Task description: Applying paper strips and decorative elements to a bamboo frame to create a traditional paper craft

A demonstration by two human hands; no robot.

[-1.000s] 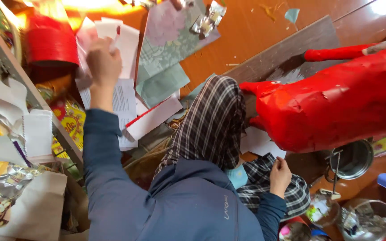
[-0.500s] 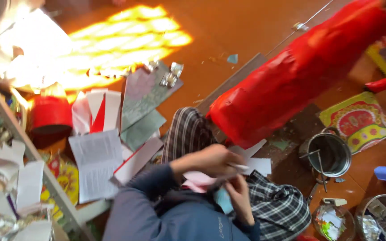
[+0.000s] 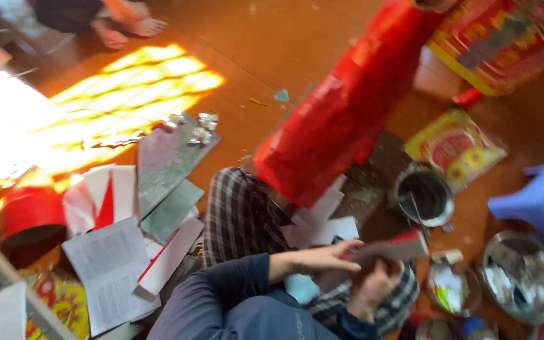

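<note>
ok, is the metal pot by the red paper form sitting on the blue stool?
No. The metal pot stands on the floor beside the red paper form, while the blue stool sits apart to its right.

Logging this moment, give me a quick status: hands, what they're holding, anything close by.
Left hand and right hand both gripping a red-edged paper strip over the lap. Big red paper-covered form just ahead. Metal pot close on the right.
</note>
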